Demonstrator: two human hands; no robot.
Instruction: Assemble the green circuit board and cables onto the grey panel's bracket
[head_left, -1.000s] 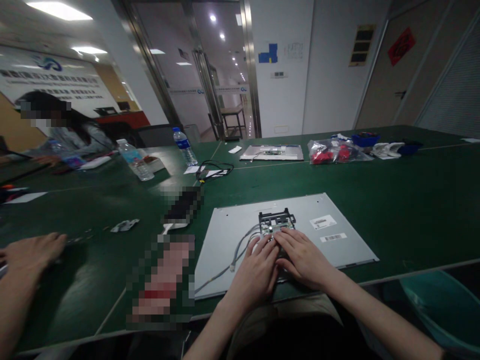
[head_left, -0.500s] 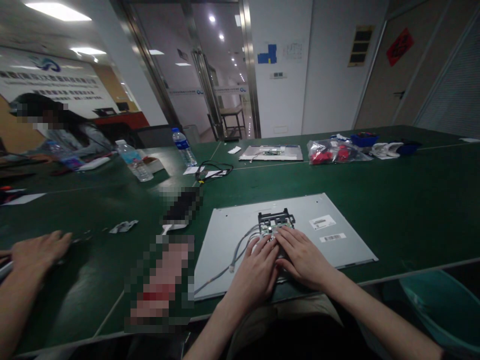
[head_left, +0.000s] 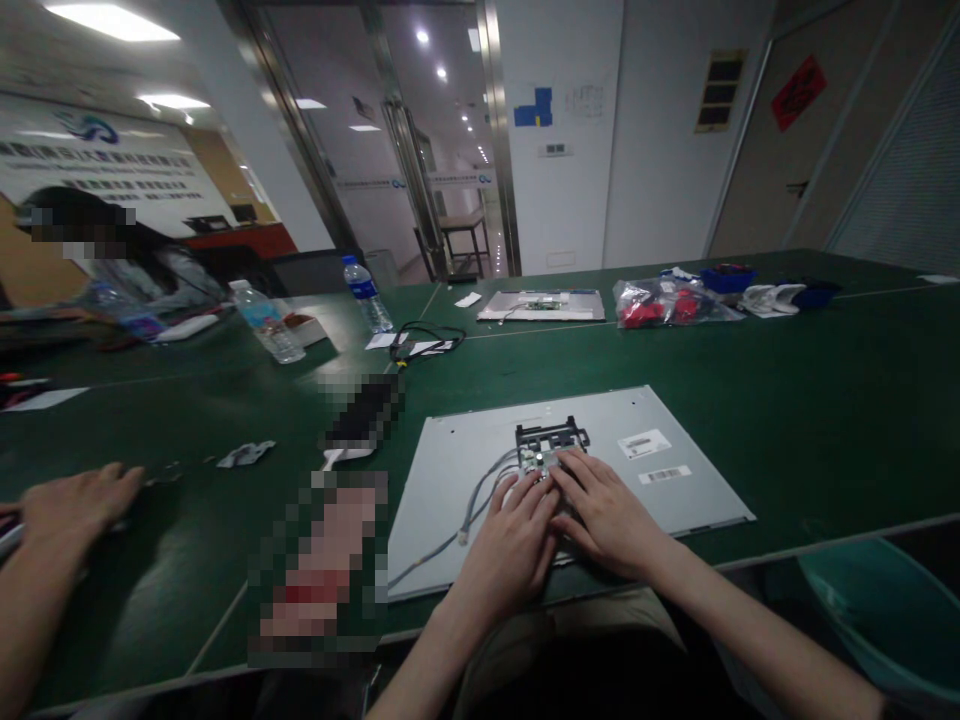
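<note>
A pale grey flat display panel (head_left: 435, 470) lies back side up at the table's near edge. On its middle sit a black plastic bracket (head_left: 551, 436) and a small green circuit board (head_left: 534, 460). My left hand (head_left: 516, 530) rests over the board's near side, fingers stretched forward and side by side. From the right, my right hand (head_left: 604, 510) lies over the same spot, its fingertips touching the board or the bracket. The hands cover much of the board, so anything under the fingers is hidden. Grey cables (head_left: 474, 500) run from the board's left across the panel.
Left of the panel are two blurred-out items. Another person's hand (head_left: 79, 505) rests on the green table (head_left: 810, 410) at far left. Farther back stand bottles (head_left: 367, 295), a black cable (head_left: 427, 340), a second panel (head_left: 502, 306) and a bag with red items (head_left: 660, 305).
</note>
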